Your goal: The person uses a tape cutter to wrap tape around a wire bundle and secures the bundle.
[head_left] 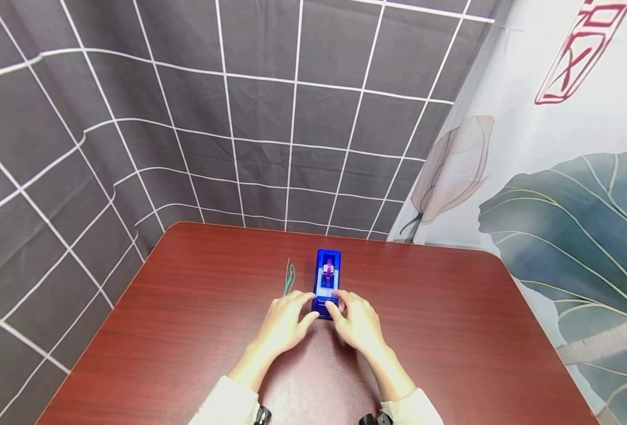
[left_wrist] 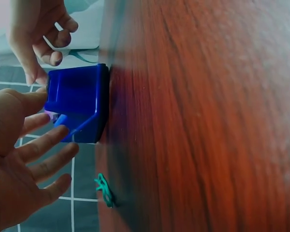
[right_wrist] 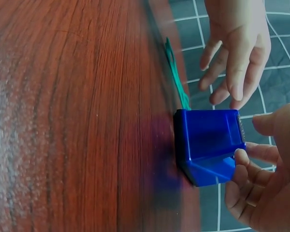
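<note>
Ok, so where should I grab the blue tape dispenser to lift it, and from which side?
I'd probably hold the blue tape dispenser by its long side walls, coming from left and right around the middle: it sits upright, lengthwise away from you, and those walls run roughly parallel. Best stay clear of the toothed edge along the top of its near end.

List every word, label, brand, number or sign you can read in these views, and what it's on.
No text reads with certainty.
Red seal mark on the white curtain: seal-style strokes cut off by the top of the head view; I can't make out the characters.
Blue tape dispenser: no lettering I can make out in any view.
</note>
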`<state>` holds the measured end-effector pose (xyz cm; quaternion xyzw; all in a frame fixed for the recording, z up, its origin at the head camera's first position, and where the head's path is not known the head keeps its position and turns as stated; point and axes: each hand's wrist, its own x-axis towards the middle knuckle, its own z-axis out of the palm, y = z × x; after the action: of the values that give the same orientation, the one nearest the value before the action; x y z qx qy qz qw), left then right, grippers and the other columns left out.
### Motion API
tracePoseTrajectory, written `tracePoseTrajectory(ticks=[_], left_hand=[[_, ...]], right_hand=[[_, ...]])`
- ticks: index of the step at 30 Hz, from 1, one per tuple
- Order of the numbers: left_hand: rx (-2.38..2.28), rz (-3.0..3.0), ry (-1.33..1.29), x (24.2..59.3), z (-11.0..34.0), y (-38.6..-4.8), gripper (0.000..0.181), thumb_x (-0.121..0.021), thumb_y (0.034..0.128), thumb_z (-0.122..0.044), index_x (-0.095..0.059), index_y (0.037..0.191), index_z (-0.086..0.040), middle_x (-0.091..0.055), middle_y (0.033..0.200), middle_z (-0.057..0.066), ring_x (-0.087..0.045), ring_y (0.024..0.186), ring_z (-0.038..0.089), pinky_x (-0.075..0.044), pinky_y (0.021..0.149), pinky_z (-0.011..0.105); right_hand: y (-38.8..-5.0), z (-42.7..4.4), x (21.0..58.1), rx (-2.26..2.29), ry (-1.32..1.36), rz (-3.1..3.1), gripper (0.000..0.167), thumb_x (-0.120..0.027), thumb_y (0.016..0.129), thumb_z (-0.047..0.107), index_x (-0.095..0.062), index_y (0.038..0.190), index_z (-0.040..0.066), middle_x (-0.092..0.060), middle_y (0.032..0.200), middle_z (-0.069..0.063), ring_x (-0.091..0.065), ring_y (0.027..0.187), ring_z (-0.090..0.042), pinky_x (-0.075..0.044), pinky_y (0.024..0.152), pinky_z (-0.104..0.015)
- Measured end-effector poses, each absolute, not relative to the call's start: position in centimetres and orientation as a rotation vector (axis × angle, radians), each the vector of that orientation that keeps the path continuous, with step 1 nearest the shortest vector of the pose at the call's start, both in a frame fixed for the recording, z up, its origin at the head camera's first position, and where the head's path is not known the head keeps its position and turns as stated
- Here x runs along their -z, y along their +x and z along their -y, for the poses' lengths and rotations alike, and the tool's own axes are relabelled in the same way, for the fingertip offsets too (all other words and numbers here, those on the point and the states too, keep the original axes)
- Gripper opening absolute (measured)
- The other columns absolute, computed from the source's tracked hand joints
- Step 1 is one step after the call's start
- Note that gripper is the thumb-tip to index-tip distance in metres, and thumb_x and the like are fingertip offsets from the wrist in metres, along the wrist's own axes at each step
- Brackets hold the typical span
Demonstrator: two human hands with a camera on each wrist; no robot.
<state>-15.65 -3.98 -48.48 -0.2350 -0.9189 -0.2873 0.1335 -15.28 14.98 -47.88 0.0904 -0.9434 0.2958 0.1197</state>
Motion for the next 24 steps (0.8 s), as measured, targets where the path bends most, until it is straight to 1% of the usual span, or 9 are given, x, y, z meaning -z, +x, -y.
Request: tracePoseTrajectory(ticks=[8,15,24], left_hand=[[0.82,2.652,-0.692,48.4,3.5,-16.1,0.03,-0.072,0.094,-0.021,-0.07,0.119,-0.004,-0.071,0.107,0.009,-0.069,0.1,0.026,-0.052,0.083,0.048],[0.797,2.654,-0.707,48.5,3.0,-16.5,0.027,-0.072,0.0937,-0.017,-0.071,0.115,-0.001,-0.071,0.105,0.009,-0.069,0.099,0.026,-0.052,0.086,0.049],[0.766,2.631,-0.692,48.5,2.6,-17.1,0.026,-0.079,0.0878,-0.021,-0.076,0.108,-0.005,-0.07,0.096,0.004,-0.069,0.092,0.023,-0.052,0.082,0.045]], right_hand=[[-15.6,-14.9,47.9,-0.877,0.251,2.766,0.025,-0.071,0.094,0.023,-0.072,0.113,0.008,-0.051,0.072,0.008,-0.05,0.066,-0.011,-0.042,0.058,-0.033],[-15.7,-14.7,47.9,-0.891,0.239,2.78,0.022,-0.07,0.095,0.022,-0.073,0.112,0.01,-0.048,0.066,0.009,-0.046,0.059,-0.009,-0.039,0.053,-0.032],[-15.9,-14.7,47.9,-0.894,0.237,2.786,0.019,-0.07,0.095,0.022,-0.074,0.109,0.01,-0.046,0.063,0.009,-0.043,0.056,-0.009,-0.037,0.051,-0.031]])
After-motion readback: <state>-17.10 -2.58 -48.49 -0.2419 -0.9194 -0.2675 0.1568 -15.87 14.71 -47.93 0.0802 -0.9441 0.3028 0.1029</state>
